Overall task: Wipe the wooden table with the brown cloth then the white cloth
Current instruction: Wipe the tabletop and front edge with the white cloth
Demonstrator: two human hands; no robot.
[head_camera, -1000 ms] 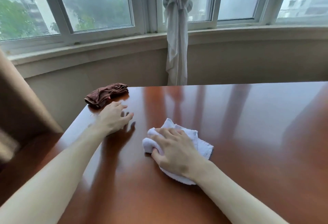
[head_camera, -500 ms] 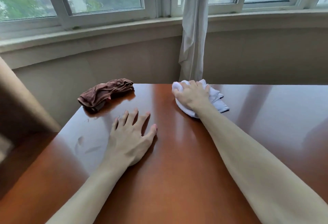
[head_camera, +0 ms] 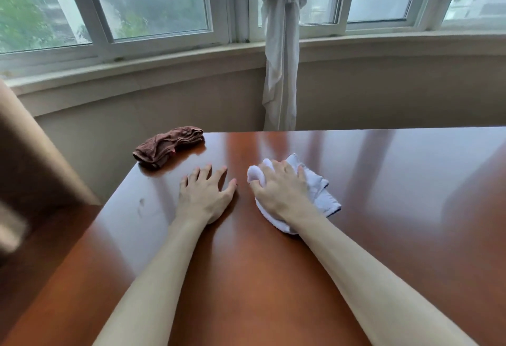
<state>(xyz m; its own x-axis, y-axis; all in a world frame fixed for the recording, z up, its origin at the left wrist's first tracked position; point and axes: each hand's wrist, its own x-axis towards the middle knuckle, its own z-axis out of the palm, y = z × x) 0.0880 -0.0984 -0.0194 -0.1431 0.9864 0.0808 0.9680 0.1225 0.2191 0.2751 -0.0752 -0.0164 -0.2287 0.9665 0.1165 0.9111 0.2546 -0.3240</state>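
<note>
I see the right hand [head_camera: 283, 195] has drawn the white cloth [head_camera: 315, 192] back from the far edge of the wooden table [head_camera: 383, 208], where it was half a second ago, to a spot nearer the middle, just beside the left hand [head_camera: 204, 197]. A second ago that cloth lay closer still to me, so it has gone out and partway back. The left hand has moved away from the brown cloth [head_camera: 169, 146] it was almost touching a second ago and now rests flat, fingers spread, apart from it.
</note>
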